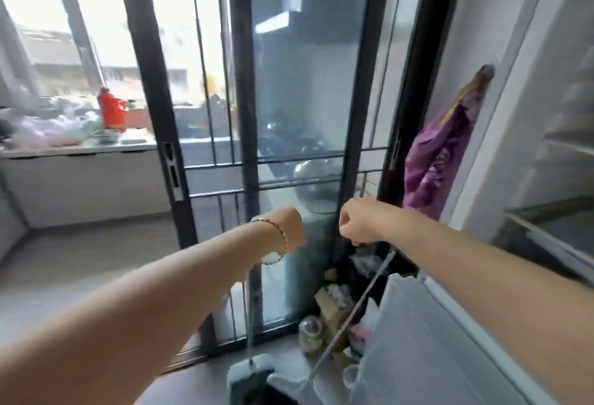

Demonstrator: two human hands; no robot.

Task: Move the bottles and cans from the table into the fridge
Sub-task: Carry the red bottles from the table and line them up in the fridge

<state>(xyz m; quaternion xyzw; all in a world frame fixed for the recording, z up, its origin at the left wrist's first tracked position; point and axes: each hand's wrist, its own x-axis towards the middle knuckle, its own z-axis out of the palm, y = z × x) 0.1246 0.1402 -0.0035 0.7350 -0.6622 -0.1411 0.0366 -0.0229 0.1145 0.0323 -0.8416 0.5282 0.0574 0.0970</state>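
No legible text, brand, number or sign recorded. The red container (111, 109) on the far counter (80, 148) carries a dark band with pale marks near its base, too blurred to read. The purple bag (440, 154) hanging at right shows pale print, likewise unreadable.

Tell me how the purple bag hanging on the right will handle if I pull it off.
The purple bag looks creased and slumped, so it is probably floppy and should sag in the grip. It hangs from its top only, so it likely swings when touched. It is probably light, though its contents are hidden.
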